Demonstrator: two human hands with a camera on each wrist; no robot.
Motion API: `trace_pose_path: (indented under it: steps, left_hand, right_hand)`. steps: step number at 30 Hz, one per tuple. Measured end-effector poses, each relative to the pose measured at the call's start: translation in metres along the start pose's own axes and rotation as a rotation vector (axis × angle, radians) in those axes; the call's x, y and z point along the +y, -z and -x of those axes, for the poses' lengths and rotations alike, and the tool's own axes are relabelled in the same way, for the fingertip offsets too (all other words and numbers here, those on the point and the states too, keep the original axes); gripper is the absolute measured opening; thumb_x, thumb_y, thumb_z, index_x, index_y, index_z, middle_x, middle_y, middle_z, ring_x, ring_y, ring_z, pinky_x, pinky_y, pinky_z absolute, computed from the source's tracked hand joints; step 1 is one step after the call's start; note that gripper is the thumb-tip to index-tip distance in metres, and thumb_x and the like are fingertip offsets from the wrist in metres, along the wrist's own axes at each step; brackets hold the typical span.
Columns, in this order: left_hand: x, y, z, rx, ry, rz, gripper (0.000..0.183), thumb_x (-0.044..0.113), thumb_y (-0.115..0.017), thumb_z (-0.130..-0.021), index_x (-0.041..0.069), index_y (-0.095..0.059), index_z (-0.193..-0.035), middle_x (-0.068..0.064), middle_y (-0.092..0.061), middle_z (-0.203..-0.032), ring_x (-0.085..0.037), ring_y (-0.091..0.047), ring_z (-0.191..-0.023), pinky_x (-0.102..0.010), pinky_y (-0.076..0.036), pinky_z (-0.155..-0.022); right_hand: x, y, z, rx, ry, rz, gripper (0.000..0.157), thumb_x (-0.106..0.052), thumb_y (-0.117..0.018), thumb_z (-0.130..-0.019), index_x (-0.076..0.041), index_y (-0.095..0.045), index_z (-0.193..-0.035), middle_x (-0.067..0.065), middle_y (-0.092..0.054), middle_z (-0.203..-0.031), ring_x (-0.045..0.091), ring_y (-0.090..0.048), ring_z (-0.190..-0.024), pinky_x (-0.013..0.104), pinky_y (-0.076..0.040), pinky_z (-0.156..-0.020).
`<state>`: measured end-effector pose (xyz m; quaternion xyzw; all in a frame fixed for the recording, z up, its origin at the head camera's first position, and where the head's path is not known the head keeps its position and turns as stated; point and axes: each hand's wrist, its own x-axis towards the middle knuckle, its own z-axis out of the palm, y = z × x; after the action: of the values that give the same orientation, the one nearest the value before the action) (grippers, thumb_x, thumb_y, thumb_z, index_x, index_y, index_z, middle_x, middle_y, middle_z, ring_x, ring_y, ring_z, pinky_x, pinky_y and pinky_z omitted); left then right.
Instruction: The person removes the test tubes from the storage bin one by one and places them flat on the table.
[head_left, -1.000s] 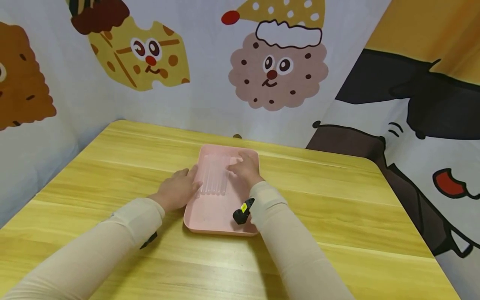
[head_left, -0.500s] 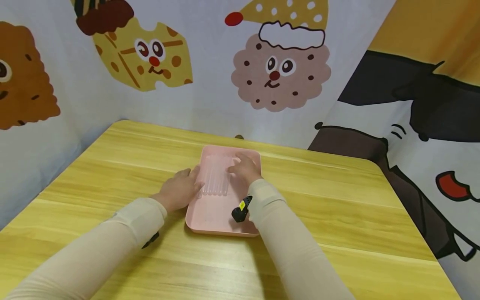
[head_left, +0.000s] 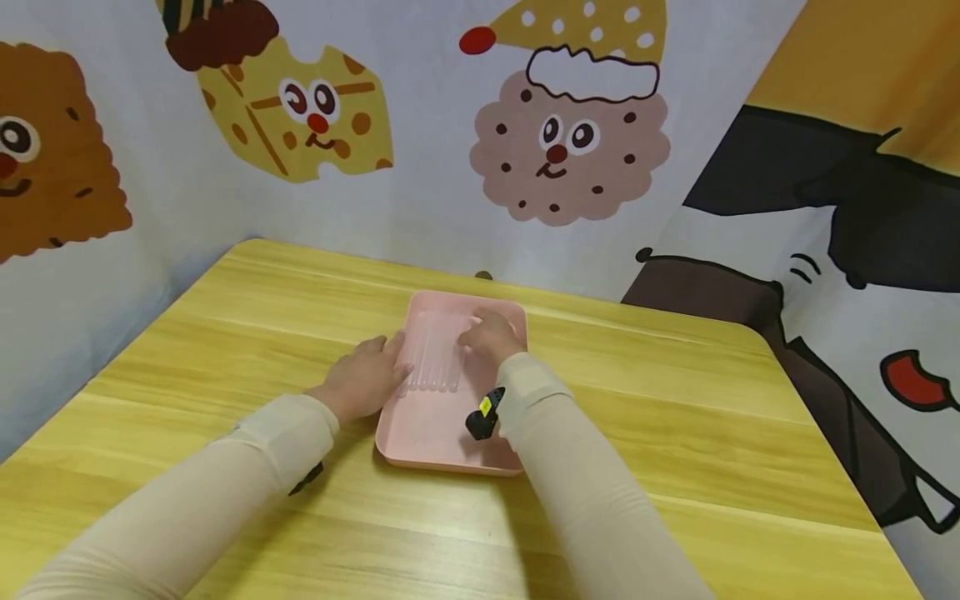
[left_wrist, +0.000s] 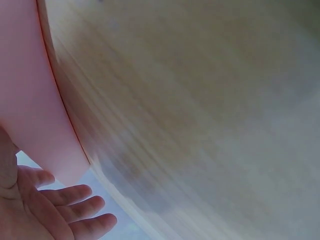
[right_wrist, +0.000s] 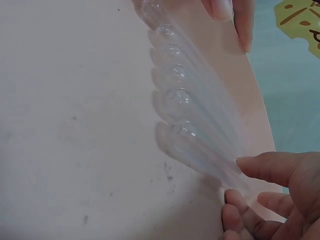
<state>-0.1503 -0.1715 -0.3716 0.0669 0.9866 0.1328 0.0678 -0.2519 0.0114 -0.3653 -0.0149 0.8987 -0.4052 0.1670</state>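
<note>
A shallow pink tray [head_left: 431,437] lies on the table, with several clear, round-ended test tubes [head_left: 435,358] side by side along its left part. My left hand [head_left: 365,379] rests at the tray's left wall, the thumb over the rim near the leftmost tube. In the left wrist view its other fingers [left_wrist: 82,205] are extended outside the wall. Inside the tray, my right hand [head_left: 492,335] is at the far part of the rightmost test tube [right_wrist: 192,142]. Thumb and curled index finger pinch that tube from either side; its far end is blurred.
Wood-grain table [head_left: 637,400] surrounds the tray. Behind it hangs a curtain [head_left: 427,208] printed with cartoon food faces. A black wrist camera [head_left: 482,417] on the right forearm hangs over the tray's near right part. Small dark specks show on the tray floor.
The whole scene shifts slightly to the right in the head view. Both hands, the tray and the tubes keep nearly the same places relative to each other.
</note>
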Motion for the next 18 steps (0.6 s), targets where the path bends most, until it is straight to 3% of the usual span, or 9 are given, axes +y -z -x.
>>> trace_pose_path:
  steps: [3,5,8,12,18]
  left_hand:
    - [0.0000,0.0002,0.0007,-0.003,-0.001,-0.006,0.061,0.035,-0.039,-0.104,0.000,-0.024,-0.152,-0.034,-0.037,-0.143,-0.048,-0.039,-0.131,-0.060,-0.039,-0.101]
    - [0.0003,-0.0003,0.0009,-0.008,-0.004,-0.011,0.061,0.035,-0.039,-0.104,0.000,-0.024,-0.151,-0.034,-0.037,-0.143,-0.048,-0.039,-0.131,-0.060,-0.039,-0.102]
    - [0.0004,-0.0013,0.0012,-0.016,-0.003,-0.015,0.061,0.036,-0.038,-0.104,0.000,-0.024,-0.152,-0.034,-0.037,-0.144,-0.048,-0.039,-0.131,-0.059,-0.038,-0.103]
    - [0.0005,-0.0019,0.0016,-0.017,0.000,-0.013,0.061,0.036,-0.039,-0.104,0.001,-0.023,-0.152,-0.034,-0.037,-0.144,-0.047,-0.039,-0.131,-0.059,-0.038,-0.103]
    - [-0.0006,-0.0010,0.0022,-0.004,0.001,-0.022,0.061,0.036,-0.039,-0.104,0.001,-0.023,-0.152,-0.033,-0.037,-0.143,-0.047,-0.040,-0.131,-0.058,-0.039,-0.102]
  right_hand:
    - [-0.0024,-0.0011,-0.0017,0.005,-0.041,0.009,0.065,-0.009,-0.067,-0.087,-0.007,-0.041,-0.147,0.009,-0.048,-0.144,0.019,-0.057,-0.102,0.030,-0.049,-0.089]
    - [-0.0026,-0.0019,-0.0027,0.004,-0.073,-0.005,0.064,-0.009,-0.067,-0.087,-0.008,-0.041,-0.147,0.008,-0.055,-0.135,0.017,-0.054,-0.080,0.027,-0.049,-0.073]
    - [-0.0024,-0.0028,-0.0034,-0.007,-0.116,-0.041,0.065,-0.009,-0.067,-0.088,-0.011,-0.041,-0.147,0.008,-0.063,-0.110,0.016,-0.046,-0.060,0.026,-0.044,-0.057]
    - [-0.0030,-0.0032,-0.0021,-0.014,-0.125,-0.068,0.066,-0.008,-0.066,-0.087,-0.013,-0.040,-0.148,0.007,-0.060,-0.084,0.017,-0.052,-0.057,0.027,-0.047,-0.052]
    - [-0.0053,-0.0018,0.0009,-0.020,-0.109,-0.108,0.067,-0.009,-0.065,-0.088,-0.014,-0.038,-0.149,0.008,-0.060,-0.085,0.020,-0.057,-0.063,0.028,-0.050,-0.054]
